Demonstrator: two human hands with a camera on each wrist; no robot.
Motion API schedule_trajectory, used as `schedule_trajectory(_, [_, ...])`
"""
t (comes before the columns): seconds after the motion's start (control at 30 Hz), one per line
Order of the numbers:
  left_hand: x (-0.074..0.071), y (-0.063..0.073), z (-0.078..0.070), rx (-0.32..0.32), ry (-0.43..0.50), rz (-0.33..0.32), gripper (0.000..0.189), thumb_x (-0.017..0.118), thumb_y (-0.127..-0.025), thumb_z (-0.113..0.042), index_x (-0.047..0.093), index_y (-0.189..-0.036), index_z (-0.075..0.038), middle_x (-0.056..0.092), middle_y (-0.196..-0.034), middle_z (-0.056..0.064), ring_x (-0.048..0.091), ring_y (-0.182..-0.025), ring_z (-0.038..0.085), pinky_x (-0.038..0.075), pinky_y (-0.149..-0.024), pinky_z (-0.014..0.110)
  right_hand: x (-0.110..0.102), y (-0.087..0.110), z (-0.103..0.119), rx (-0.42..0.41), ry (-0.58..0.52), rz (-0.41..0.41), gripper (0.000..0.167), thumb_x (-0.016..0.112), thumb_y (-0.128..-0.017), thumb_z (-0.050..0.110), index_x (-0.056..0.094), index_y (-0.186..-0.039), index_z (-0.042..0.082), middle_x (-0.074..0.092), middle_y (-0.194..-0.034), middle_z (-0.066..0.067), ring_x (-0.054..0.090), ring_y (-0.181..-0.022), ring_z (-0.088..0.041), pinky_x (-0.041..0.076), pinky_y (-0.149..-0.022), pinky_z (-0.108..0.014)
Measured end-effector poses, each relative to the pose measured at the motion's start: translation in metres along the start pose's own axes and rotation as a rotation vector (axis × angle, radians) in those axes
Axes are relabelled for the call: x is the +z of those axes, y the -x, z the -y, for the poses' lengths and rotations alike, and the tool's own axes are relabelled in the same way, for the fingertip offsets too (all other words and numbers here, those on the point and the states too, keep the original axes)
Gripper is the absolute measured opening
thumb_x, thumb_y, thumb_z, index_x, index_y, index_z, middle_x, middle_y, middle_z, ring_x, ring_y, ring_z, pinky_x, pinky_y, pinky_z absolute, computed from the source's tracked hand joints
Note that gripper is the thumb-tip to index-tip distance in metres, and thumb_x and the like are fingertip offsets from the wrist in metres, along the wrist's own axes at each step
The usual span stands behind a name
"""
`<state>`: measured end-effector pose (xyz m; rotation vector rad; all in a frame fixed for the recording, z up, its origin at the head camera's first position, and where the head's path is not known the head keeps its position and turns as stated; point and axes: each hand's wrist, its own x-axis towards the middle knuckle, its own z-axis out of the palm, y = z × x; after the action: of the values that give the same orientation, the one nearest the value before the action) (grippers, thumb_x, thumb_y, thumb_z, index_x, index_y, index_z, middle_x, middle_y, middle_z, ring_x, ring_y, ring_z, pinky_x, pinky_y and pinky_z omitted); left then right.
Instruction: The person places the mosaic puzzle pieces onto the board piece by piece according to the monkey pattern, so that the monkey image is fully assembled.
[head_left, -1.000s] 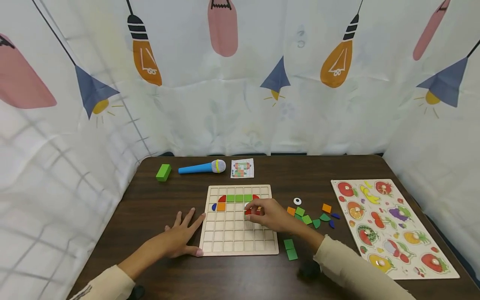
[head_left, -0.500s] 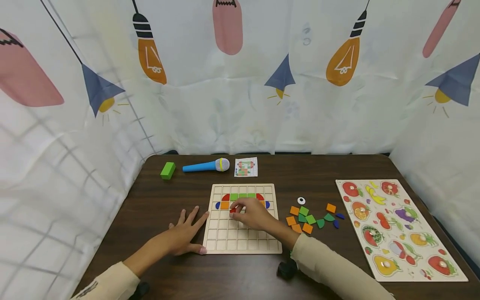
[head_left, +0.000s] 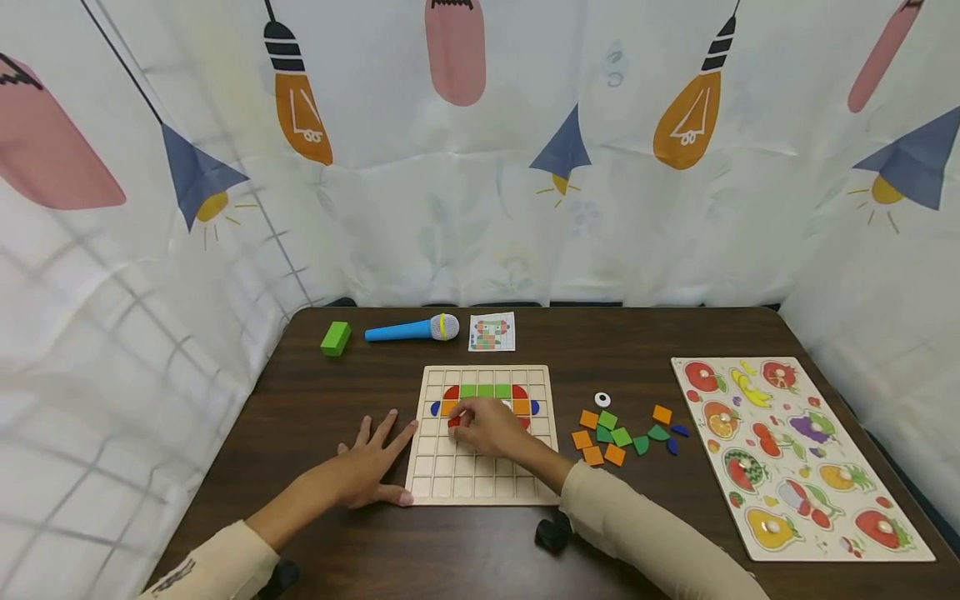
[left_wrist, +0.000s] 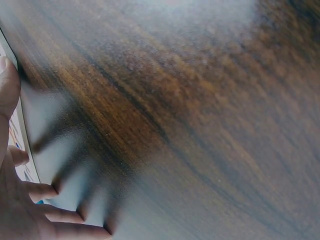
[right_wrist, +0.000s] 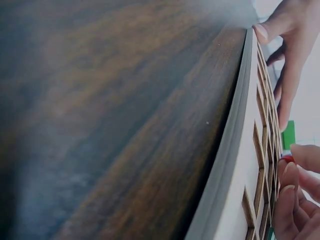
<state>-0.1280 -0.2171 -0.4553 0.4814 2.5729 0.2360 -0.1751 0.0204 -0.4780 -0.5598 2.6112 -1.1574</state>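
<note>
A wooden grid board (head_left: 480, 487) lies in front of me in the head view. My left hand (head_left: 367, 473) rests with spread, straight fingers at its left edge, thumb touching the lower corner. My right hand (head_left: 487, 427) is over the board's upper middle and pinches a small red piece (right_wrist: 287, 158) between thumb and fingers. Above it runs a row of green squares (head_left: 485, 391) with a red rounded piece (head_left: 452, 392) at each end. Below sit orange squares (head_left: 521, 407) and blue rounded pieces (head_left: 535, 407). The hand hides some cells.
Loose orange, green and blue pieces (head_left: 621, 437) and a white ring-like disc (head_left: 602, 400) lie right of the board. Farther right is a fruit puzzle board (head_left: 802, 458). Behind stand a green block (head_left: 335, 339), a toy microphone (head_left: 405, 331) and a pattern card (head_left: 492, 332).
My right hand has moved left across the board with the red piece. My left hand has kept its place at the board's edge. The head view has shifted slightly.
</note>
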Motion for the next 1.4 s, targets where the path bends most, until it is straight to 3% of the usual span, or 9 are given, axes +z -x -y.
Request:
schedule_trajectory(0.4, [0.0003,-0.0006,0.0001,-0.014,-0.009,0.003,0.11,0.068,-0.079,-0.069,0.018,-0.162,-0.018,0.008,-0.166,0.027,0.009,-0.144,0.065,0.028,-0.094,0.084,-0.0032,0.0005,0.003,0.028,0.138,-0.006,0.024,0.081,-0.085,0.022,0.075,-0.107,0.013,0.064,-0.079,0.008,0.055,-0.07,-0.007,0.044,-0.063,-0.023])
schedule_trajectory(0.73, [-0.0004,0.0017,-0.0011,0.006,-0.01,-0.016,0.11,0.068,-0.079,-0.067,0.017,-0.162,-0.017,0.009,-0.166,0.027,0.011,-0.144,0.065,0.03,-0.094,0.083,-0.0052,-0.0036,-0.0002,-0.02,0.168,-0.019,0.02,0.081,-0.085,0.021,0.078,-0.104,0.014,0.062,-0.074,0.009,0.052,-0.065,-0.005,0.042,-0.056,-0.022])
schedule_trajectory(1.4, [-0.0014,0.0022,-0.0019,0.001,-0.013,-0.013,0.11,0.069,-0.079,-0.067,0.017,-0.162,-0.017,0.008,-0.166,0.027,0.011,-0.144,0.065,0.031,-0.094,0.084,-0.0074,-0.0083,0.0025,-0.042,0.214,0.015,0.018,0.081,-0.086,0.025,0.08,-0.102,0.018,0.062,-0.072,0.012,0.053,-0.065,-0.005,0.042,-0.058,-0.022])
